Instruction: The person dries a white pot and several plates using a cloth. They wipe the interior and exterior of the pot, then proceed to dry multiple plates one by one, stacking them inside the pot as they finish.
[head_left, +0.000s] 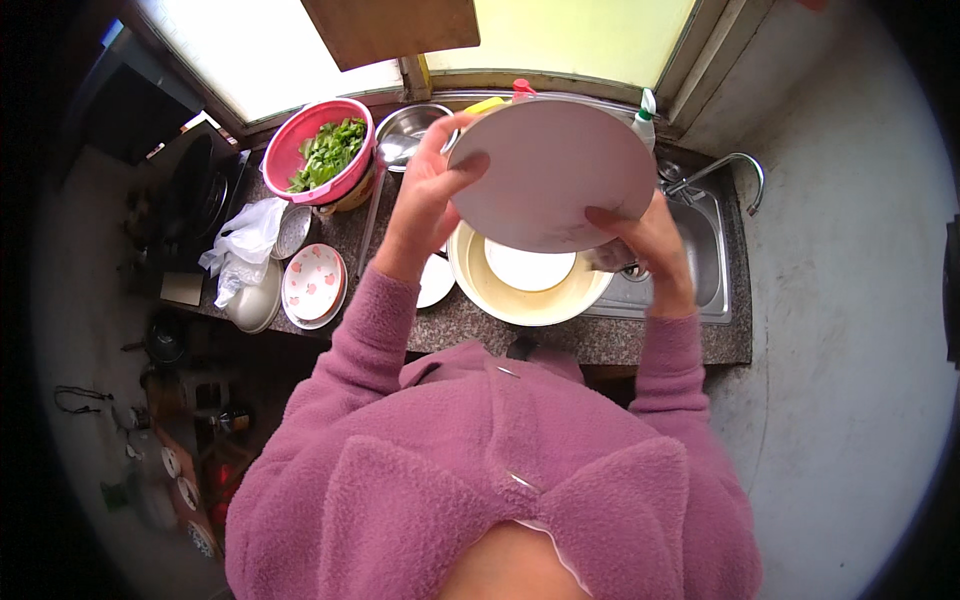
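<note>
Both hands hold a large round plate (555, 176), raised and tilted with its pale flat face towards me. My left hand (439, 176) grips its left edge, thumb on the face. At the lower right edge is my right hand (651, 236), its thumb also on the face. Below the plate stands a cream plastic basin (525, 307), partly hidden by it. A white round dish (531, 266) lies inside that basin. Left of the basin, a white plate (435, 283) shows in part.
A steel sink (709, 262) with a curved tap (750, 169) lies right, by the wall. Leafy greens fill a pink basket (277, 161) at the back left. Patterned bowls (315, 281), a plastic bag (251, 232) and a steel bowl (412, 120) share the granite counter (495, 336).
</note>
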